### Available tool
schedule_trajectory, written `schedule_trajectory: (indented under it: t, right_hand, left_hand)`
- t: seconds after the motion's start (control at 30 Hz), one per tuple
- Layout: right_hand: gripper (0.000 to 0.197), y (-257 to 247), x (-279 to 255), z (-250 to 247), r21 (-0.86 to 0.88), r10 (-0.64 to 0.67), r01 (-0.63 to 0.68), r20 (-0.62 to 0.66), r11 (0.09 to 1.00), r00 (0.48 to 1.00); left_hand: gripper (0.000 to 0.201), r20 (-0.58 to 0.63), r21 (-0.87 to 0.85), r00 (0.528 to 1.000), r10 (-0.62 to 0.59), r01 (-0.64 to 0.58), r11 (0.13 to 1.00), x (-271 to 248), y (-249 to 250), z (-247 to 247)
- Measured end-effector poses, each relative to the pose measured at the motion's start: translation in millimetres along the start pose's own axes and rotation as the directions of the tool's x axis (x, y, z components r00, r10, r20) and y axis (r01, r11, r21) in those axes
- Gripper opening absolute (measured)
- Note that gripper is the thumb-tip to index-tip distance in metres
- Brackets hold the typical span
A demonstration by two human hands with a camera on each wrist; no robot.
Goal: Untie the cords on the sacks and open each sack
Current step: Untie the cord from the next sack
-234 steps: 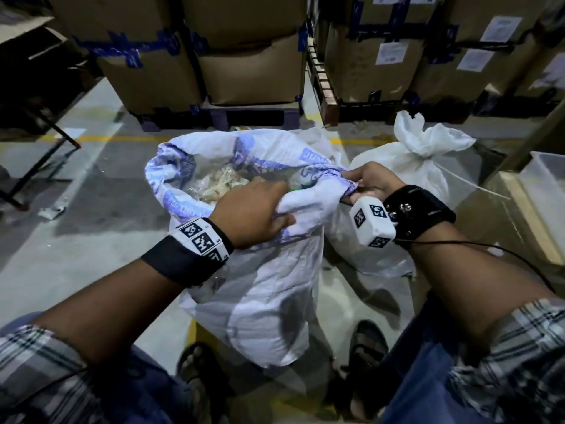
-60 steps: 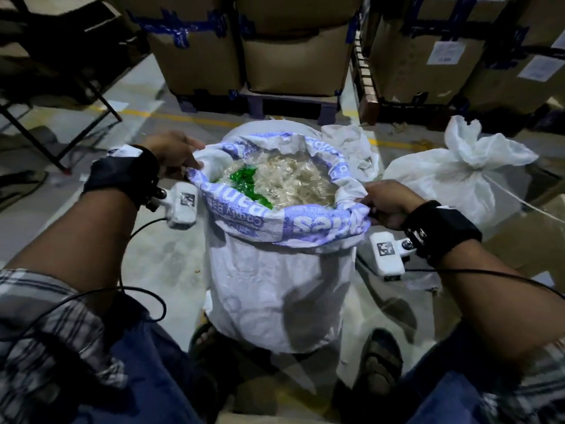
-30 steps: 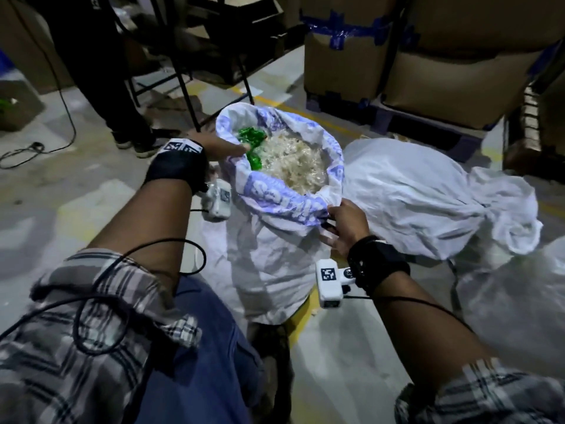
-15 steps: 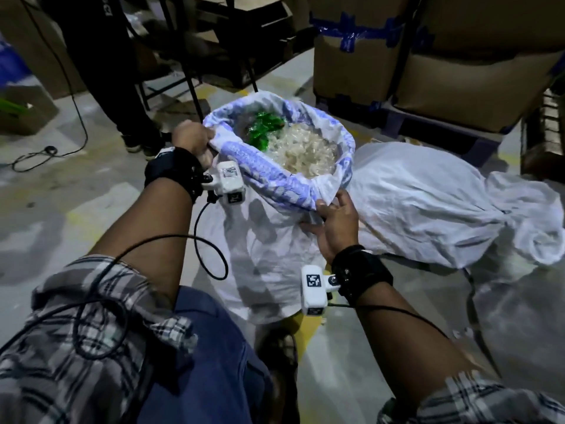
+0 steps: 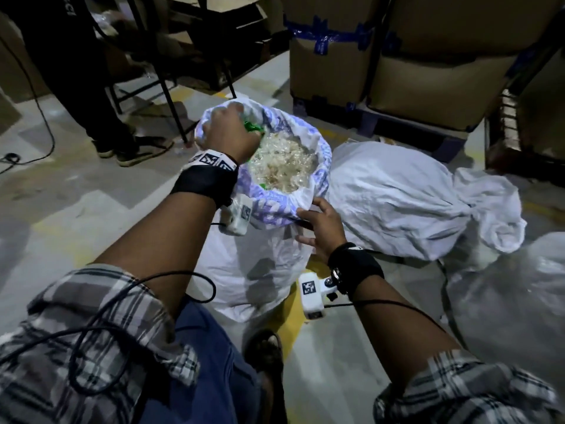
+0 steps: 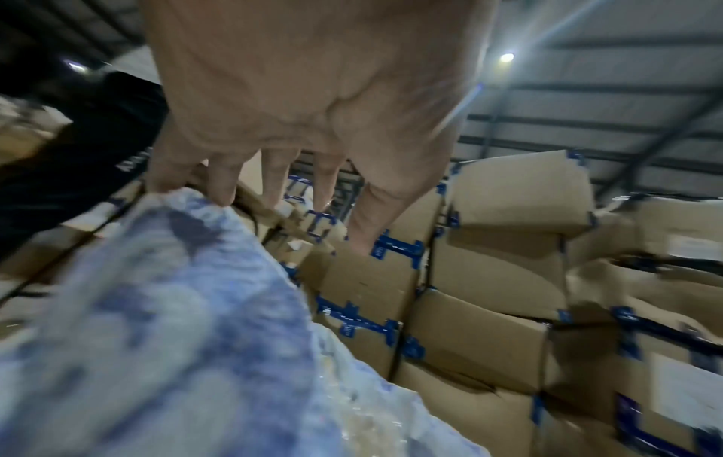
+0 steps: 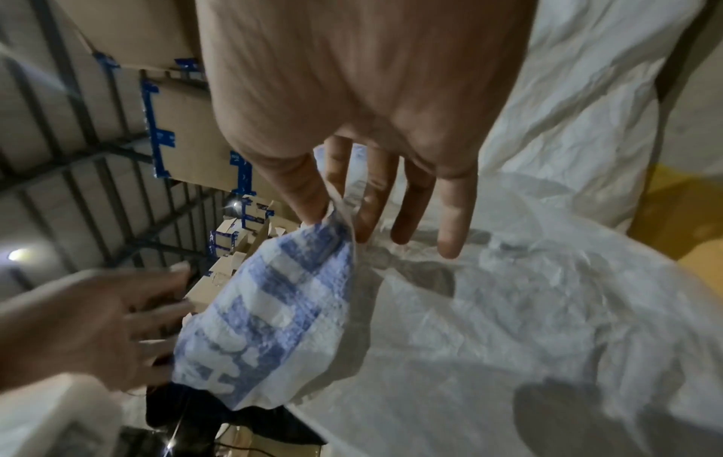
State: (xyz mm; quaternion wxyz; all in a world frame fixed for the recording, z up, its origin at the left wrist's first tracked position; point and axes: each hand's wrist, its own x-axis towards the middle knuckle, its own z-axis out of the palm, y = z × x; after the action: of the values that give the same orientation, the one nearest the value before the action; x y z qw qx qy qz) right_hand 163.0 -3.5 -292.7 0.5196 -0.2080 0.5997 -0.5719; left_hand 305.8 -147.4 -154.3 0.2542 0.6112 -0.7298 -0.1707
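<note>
Open sack (image 5: 253,264) white w/ blue-print rim; tied sack (image 5: 397,197) plain white; boxes (image 5: 434,87) brown, blue tape.

Stacked cardboard boxes (image 5: 428,71) line a dim concrete floor (image 5: 61,209).

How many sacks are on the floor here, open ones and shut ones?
Open sack: 1
Shut sack, neck bunched: 1
Sack at the right edge, mouth out of view: 1
Total: 3
</note>
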Motion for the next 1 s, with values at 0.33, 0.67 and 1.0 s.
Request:
schedule_trajectory:
  t: [0.33, 0.67, 1.0]
  right_hand:
    - [0.01, -10, -4, -129, -0.231, -0.083, 0.026, -0.243, 0.973, 0.966]
    - [0.024, -52, 41, -309, -0.658, -0.338, -0.242, -0.625, 0.713, 0.704]
    - [0.051, -7, 84, -416, -0.596, -0.256, -0.403, -0.728, 0.695, 0.636]
  left_hand:
    - [0.022, 0.275, -0.099, 0.854, 0.442, -0.432, 0.896, -71, 118, 77]
    - [0.013, 0.543, -0.055, 0.758, 0.36, -0.396, 0.917, -97, 177, 200]
    - [0.013, 0.643, 0.042, 0.705, 0.298, -0.422, 0.906, -90, 175, 269]
